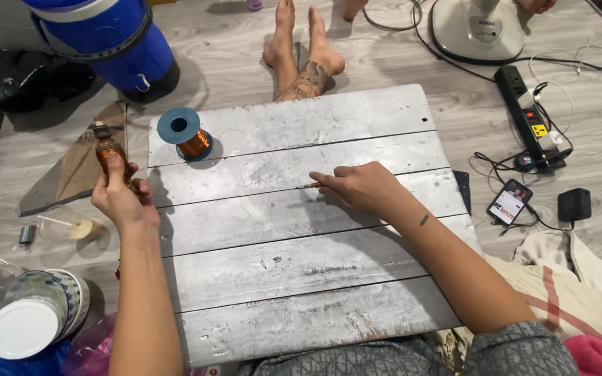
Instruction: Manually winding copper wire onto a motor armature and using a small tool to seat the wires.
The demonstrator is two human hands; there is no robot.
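Left hand [121,198] gripping a small copper-wound coil [111,153] raised just off the board's left edge; right hand [360,186] pinching a thin copper strand [309,185] against the board's middle. Seemingly mid-winding, much wire left on the blue-capped spool [187,134] near the far left corner. Worn whitewashed plank board [301,278] on a grey wood-look floor, blue cooler [106,38], power strip [527,115], phone [509,202] and fan base [479,28] around.

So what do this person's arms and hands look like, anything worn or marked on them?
Both arms are bare, with no sleeves showing. The left hand and right hand wear no gloves, rings or watch that I can see. The right forearm carries one small dark mark, maybe a tattoo.
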